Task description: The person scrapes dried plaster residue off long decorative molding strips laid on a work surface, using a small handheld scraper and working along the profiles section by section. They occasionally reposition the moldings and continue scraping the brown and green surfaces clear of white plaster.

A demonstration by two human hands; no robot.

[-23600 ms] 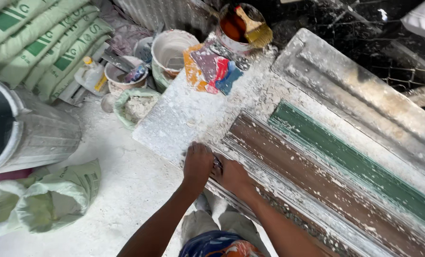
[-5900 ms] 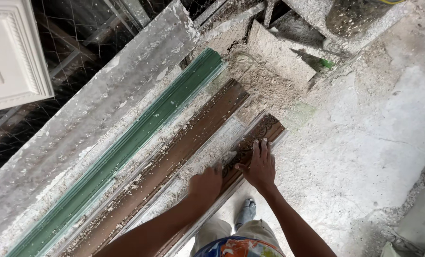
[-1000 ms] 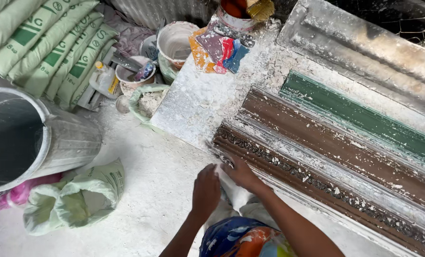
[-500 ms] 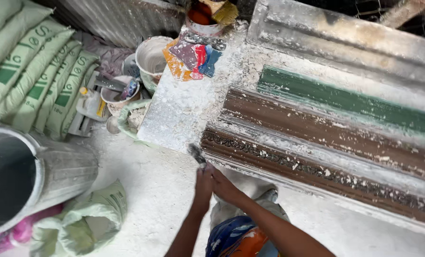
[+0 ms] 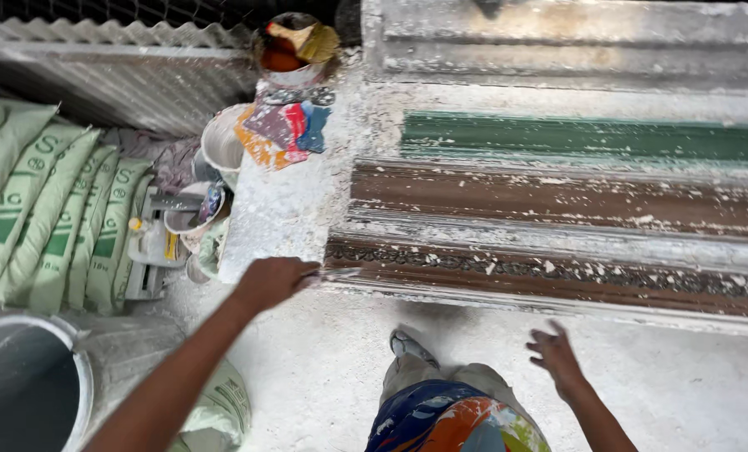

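Scraper blade (image 5: 334,274), thin, plaster-caked, clamped in left hand (image 5: 272,282); right hand (image 5: 554,356) spread, holding nothing.

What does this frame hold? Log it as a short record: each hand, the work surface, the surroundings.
left hand: closed on a thin scraper blade at the end of the brown mould
right hand: open, in the air, holding nothing
work surface: long ribbed moulds, one green strip, dusted with white plaster
left side: stacked green sacks, grey bucket, small tubs
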